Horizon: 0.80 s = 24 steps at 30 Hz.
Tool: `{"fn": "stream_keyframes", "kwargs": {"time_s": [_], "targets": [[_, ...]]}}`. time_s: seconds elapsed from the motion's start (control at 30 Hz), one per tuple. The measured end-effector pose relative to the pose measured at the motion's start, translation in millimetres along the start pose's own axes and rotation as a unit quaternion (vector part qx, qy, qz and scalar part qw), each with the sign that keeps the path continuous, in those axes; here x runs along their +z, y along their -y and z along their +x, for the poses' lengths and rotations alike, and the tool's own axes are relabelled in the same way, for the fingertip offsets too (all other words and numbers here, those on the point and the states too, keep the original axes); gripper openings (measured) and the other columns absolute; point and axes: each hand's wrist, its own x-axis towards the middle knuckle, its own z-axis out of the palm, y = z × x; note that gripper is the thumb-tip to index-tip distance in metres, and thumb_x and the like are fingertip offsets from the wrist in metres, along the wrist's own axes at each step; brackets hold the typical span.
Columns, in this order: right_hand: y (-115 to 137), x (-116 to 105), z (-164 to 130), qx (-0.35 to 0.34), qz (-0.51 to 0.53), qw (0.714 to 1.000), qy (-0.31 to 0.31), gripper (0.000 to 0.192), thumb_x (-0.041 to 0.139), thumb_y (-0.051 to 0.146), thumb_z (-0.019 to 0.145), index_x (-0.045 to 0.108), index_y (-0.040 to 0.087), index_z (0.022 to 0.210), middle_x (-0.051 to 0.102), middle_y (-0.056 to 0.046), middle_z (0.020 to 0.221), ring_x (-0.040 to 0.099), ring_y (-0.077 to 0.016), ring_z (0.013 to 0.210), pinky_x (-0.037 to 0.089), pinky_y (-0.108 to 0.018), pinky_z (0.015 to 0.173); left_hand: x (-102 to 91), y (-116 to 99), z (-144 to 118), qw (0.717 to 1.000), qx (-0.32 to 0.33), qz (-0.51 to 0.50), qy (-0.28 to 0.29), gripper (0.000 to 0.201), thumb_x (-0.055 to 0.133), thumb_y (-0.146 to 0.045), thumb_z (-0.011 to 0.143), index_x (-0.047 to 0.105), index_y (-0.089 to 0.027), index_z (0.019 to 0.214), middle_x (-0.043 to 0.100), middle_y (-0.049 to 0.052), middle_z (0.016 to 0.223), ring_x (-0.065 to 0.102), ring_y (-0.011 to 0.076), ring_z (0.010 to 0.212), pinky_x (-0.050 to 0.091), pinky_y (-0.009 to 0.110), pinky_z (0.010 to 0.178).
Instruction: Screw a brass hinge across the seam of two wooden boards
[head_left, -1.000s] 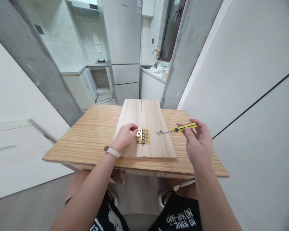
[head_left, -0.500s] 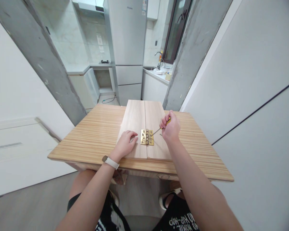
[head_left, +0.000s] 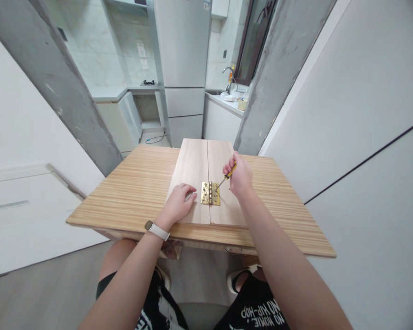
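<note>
Atop a striped wooden table (head_left: 131,188), a rectangular brass-coloured hinge (head_left: 210,193) spans two pale wooden boards (head_left: 193,160), half-curled left hand (head_left: 178,202) beside it, right hand (head_left: 242,178) gripping a yellow-and-black screwdriver (head_left: 227,176) slanting to its right leaf.

Glossy gold-toned metal hinge (head_left: 210,193), smooth matt wooden boards (head_left: 192,165), striped wood-grain tabletop (head_left: 141,183), metal-shafted screwdriver (head_left: 226,176) with plastic-looking handle

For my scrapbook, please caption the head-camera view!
Right hand holds a screwdriver to a golden hinge across two boards.
</note>
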Motion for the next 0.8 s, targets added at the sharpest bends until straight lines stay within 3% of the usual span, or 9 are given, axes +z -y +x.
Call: {"fn": "stream_keyframes", "kwargs": {"time_s": [0.1,0.27,0.4,0.63,0.8], "targets": [[-0.3,5.6,3.7,-0.010,-0.040,0.999,-0.018,0.059,0.063,0.070,0.091,0.043,0.024,0.061,0.047,0.005,0.055,0.047,-0.0100,0.051,0.041,-0.024,0.048,1.1,0.9,0.3,1.000,0.003,0.003,0.001,0.017,0.060,-0.025,0.099,0.073,-0.020,0.109,0.072,0.011,0.114,0.065,0.0270,0.114,0.051,0.043,0.105],[-3.9,22.1,0.7,-0.003,-0.038,0.989,-0.142,0.061,0.056,0.072,0.093,0.030,0.027,0.061,0.033,0.008,0.051,0.033,-0.0091,0.043,0.028,-0.027,0.040,3.4,1.8,1.7,1.000,0.006,0.006,0.002,0.017,0.060,-0.026,0.099,0.072,-0.020,0.109,0.072,0.010,0.115,0.065,0.0272,0.115,0.051,0.044,0.106],[-4.4,29.0,1.8,-0.008,-0.086,0.983,-0.160,0.055,0.052,0.065,0.096,0.028,0.028,0.063,0.032,0.008,0.049,0.035,-0.0103,0.043,0.028,-0.027,0.040,2.9,0.6,3.0,1.000,0.010,-0.001,0.007,0.017,0.061,-0.026,0.099,0.072,-0.019,0.110,0.072,0.011,0.115,0.065,0.0277,0.115,0.051,0.046,0.106],[-3.0,22.6,3.9,0.018,-0.074,0.993,-0.088,0.044,0.056,0.037,0.089,0.028,0.027,0.057,0.028,0.008,0.047,0.031,-0.0093,0.040,0.023,-0.026,0.039,2.8,0.6,3.6,1.000,0.009,-0.004,0.008,0.018,0.062,-0.028,0.098,0.072,-0.019,0.112,0.072,0.011,0.116,0.065,0.0280,0.115,0.052,0.047,0.106],[4.5,11.8,8.8,0.068,-0.026,0.992,0.104,0.048,0.060,0.035,0.086,0.030,0.026,0.050,0.025,0.009,0.045,0.025,-0.0078,0.039,0.017,-0.026,0.041,1.6,0.6,6.1,1.000,0.000,-0.009,0.012,0.020,0.063,-0.027,0.097,0.071,-0.019,0.113,0.072,0.012,0.116,0.067,0.0276,0.114,0.053,0.046,0.105]]}}
